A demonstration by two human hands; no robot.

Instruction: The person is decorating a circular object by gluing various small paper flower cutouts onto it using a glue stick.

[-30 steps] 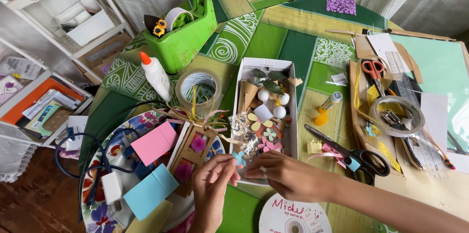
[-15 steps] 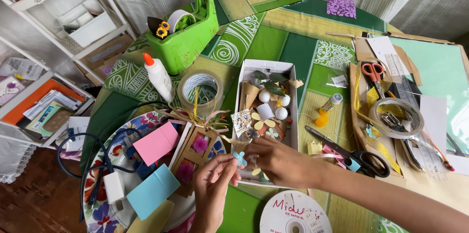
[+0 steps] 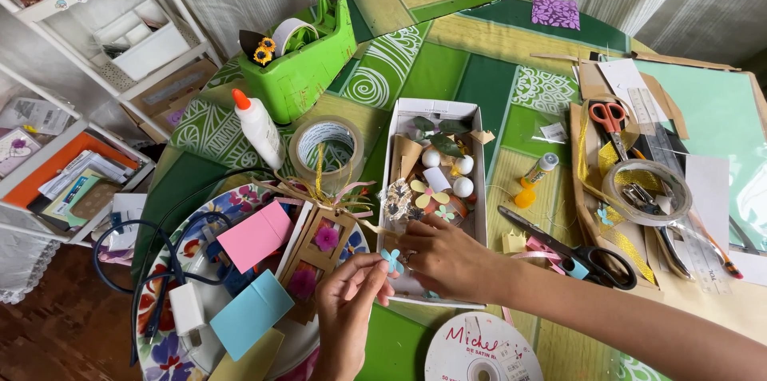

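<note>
My left hand (image 3: 345,311) pinches a small light-blue paper flower (image 3: 391,259) between thumb and fingers, just in front of the white box (image 3: 479,159). My right hand (image 3: 447,257) lies over the near end of that box, fingers curled on the paper bits inside. The box holds white balls (image 3: 463,186), paper petals, green leaves and folded brown paper. A brown cardboard frame (image 3: 319,249) with pink and purple flowers lies to the left of my hands.
Green tape dispenser (image 3: 300,69), glue bottle (image 3: 260,127) and clear tape roll (image 3: 326,149) stand behind left. A floral plate (image 3: 160,325) carries pink and blue paper, a cable and charger. Black scissors (image 3: 571,252), red scissors (image 3: 611,121), another tape roll (image 3: 647,189), ribbon spool (image 3: 483,349) lie right.
My right hand has slid a little further into the near end of the box. My left hand keeps the blue flower and has risen slightly toward it.
</note>
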